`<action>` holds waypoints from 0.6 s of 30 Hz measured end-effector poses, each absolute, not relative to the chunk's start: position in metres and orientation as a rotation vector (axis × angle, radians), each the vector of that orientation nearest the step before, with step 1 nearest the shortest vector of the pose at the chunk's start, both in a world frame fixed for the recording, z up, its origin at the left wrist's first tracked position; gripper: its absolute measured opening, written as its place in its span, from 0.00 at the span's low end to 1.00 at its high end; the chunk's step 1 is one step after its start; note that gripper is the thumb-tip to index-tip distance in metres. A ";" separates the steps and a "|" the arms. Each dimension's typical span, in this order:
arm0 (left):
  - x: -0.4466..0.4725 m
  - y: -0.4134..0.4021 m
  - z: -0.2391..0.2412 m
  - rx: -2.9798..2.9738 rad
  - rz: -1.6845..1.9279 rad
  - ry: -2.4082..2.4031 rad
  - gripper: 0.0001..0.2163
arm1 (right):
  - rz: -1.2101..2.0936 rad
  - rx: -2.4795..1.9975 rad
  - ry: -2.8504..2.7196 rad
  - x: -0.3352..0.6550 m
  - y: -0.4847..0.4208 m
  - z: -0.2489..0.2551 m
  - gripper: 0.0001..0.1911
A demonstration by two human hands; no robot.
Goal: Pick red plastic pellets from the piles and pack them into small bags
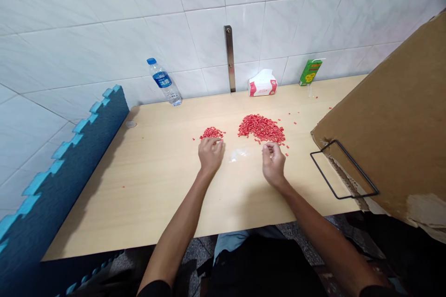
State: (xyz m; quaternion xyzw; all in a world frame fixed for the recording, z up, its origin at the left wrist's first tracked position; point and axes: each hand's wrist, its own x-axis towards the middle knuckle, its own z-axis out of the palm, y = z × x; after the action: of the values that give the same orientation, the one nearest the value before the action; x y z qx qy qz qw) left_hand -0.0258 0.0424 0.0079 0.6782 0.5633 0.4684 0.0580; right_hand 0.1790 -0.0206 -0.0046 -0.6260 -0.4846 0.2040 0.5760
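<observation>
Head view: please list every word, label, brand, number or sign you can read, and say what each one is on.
Nothing can be quoted with confidence.
water bottle: white characters on its blue label, too small to read.
tissue pack: red print on the front, blurred.
green carton: yellow and red print, too small to read.
No other writing shows.

The left hand (210,154) is curling its fingers down at the near edge of the small red pile (211,132), hiding whether anything is pinched beneath, and the right hand (273,163) is doing likewise beside the large red pile (262,128). The red pieces are showing too small to identify. A glossy patch (239,154) between the hands is blurring into the desk (156,185). The cardboard box (393,116) is running off the right edge and covering the desk's right corner, while the blue foam mat (52,171) is running off the left.
</observation>
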 end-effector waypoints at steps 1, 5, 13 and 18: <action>-0.033 0.050 0.008 1.965 1.422 1.823 0.05 | 0.397 -1.541 -1.175 0.187 -0.018 -0.004 0.11; -0.052 0.075 0.010 1.687 1.243 2.162 0.05 | 0.314 -1.786 -1.359 0.204 -0.005 -0.008 0.12; -0.040 0.065 0.012 1.797 1.213 2.196 0.10 | 0.226 -2.044 -1.748 0.198 0.013 -0.001 0.12; -0.019 0.032 0.005 2.158 0.953 1.701 0.13 | 0.116 -2.153 -1.916 0.191 0.017 0.008 0.14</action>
State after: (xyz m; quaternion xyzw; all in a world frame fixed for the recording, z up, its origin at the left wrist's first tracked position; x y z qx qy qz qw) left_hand -0.0187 0.0316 0.0047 0.7371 0.5807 0.3256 0.1163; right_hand 0.1912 0.0170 0.0080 -0.7403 -0.6587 0.0398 0.1285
